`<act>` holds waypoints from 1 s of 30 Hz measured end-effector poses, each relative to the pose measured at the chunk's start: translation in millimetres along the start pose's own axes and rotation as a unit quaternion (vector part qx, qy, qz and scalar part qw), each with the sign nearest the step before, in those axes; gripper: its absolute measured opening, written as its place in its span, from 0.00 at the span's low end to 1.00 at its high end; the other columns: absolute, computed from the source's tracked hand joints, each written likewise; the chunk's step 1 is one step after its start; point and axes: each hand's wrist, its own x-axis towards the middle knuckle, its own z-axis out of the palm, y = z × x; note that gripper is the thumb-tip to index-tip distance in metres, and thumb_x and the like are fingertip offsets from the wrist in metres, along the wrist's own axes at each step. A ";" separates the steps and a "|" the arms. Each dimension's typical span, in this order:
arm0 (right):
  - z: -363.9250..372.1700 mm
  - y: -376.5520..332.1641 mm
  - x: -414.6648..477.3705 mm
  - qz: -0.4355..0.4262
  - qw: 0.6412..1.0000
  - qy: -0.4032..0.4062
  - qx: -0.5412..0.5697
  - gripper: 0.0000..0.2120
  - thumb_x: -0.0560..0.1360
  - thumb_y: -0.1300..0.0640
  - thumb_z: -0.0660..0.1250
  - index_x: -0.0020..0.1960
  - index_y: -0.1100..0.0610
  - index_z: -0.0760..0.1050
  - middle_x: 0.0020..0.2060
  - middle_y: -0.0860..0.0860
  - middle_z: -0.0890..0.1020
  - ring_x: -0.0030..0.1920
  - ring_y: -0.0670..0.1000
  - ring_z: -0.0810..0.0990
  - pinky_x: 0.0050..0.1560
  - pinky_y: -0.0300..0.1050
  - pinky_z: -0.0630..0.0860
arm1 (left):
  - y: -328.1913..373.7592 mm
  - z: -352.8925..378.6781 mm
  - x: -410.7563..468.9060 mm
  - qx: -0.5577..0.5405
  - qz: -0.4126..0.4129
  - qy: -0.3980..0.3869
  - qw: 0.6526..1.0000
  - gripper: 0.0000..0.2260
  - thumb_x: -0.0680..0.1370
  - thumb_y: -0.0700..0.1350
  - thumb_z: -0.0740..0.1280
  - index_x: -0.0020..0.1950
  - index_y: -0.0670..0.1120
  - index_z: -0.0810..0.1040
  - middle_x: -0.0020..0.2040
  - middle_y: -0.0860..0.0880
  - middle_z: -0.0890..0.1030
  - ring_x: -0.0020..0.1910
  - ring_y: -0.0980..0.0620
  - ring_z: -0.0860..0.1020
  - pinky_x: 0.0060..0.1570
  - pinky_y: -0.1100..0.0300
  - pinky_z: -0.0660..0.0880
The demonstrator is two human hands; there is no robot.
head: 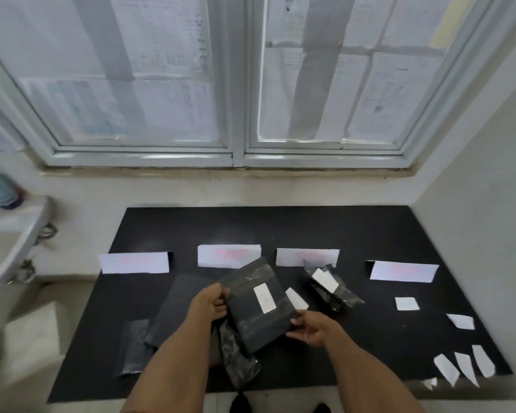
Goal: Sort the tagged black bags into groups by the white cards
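A flat black bag (251,296) with a white tag (264,298) is lifted over the black mat (370,234). My left hand (209,305) grips its left edge and my right hand (310,327) grips its lower right corner. Several white cards with pink writing stand in a row: the far-left card (134,262), a second card (228,255), a third card (307,256) and the far-right card (404,271). A crumpled tagged bag (331,289) lies just before the third card. More black bags (173,311) lie under and left of my hands, one (239,362) hanging near the front edge.
Loose white tags lie at the mat's right side, one (407,303) near the far-right card and several (459,366) by the front right corner. A white sink (12,245) stands at the left. A window and wall close off the back and right.
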 end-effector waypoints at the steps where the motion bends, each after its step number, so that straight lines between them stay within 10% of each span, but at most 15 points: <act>1: 3.3 3.8 4.7 0.002 1.000 0.005 0.004 0.15 0.78 0.76 0.53 0.46 0.63 0.74 0.44 0.59 0.77 0.45 0.58 0.76 0.26 0.52 0.80 | -3.6 -7.4 3.5 -0.014 0.004 0.006 1.000 0.07 0.79 0.38 0.61 0.53 0.37 0.75 0.61 0.39 0.76 0.57 0.41 0.75 0.58 0.49 0.72; 4: 6.4 8.4 14.8 -0.003 1.000 0.018 0.024 0.13 0.77 0.76 0.53 0.50 0.65 0.74 0.44 0.59 0.77 0.45 0.58 0.76 0.25 0.50 0.80 | -14.4 -26.1 11.4 0.069 0.074 0.147 0.984 0.12 0.78 0.38 0.61 0.57 0.32 0.76 0.52 0.37 0.79 0.54 0.38 0.77 0.57 0.47 0.75; 9: 15.8 -1.9 18.8 -0.062 0.983 0.136 -0.108 0.14 0.70 0.75 0.68 0.54 0.66 0.75 0.51 0.62 0.79 0.43 0.56 0.79 0.30 0.47 0.81 | -23.9 -43.4 12.2 0.322 0.078 0.309 0.892 0.25 0.74 0.46 0.69 0.69 0.43 0.67 0.70 0.37 0.64 0.68 0.37 0.65 0.66 0.45 0.65; 20: 22.5 -15.3 7.7 -0.126 0.863 0.251 -0.421 0.23 0.71 0.51 0.70 0.61 0.63 0.71 0.55 0.58 0.77 0.40 0.52 0.75 0.25 0.38 0.71 | -32.4 -58.3 24.7 0.330 -0.068 0.273 0.901 0.49 0.64 0.50 0.80 0.77 0.47 0.54 0.75 0.38 0.55 0.73 0.33 0.57 0.68 0.27 0.49; 25: 21.5 -13.1 7.9 -0.126 0.866 0.251 -0.415 0.18 0.70 0.51 0.68 0.54 0.62 0.78 0.38 0.53 0.79 0.35 0.52 0.79 0.38 0.44 0.80 | -36.7 -74.5 24.3 0.359 -0.094 0.281 0.885 0.56 0.59 0.56 0.81 0.77 0.47 0.52 0.75 0.37 0.56 0.73 0.35 0.58 0.70 0.33 0.56; 30: 27.9 -15.5 8.5 -0.133 0.845 0.241 -0.458 0.16 0.71 0.52 0.68 0.54 0.62 0.77 0.48 0.57 0.82 0.41 0.53 0.82 0.29 0.40 0.74 | -17.3 -109.9 30.2 0.346 -0.135 0.220 0.902 0.50 0.60 0.58 0.80 0.75 0.44 0.61 0.73 0.43 0.65 0.71 0.41 0.65 0.68 0.46 0.64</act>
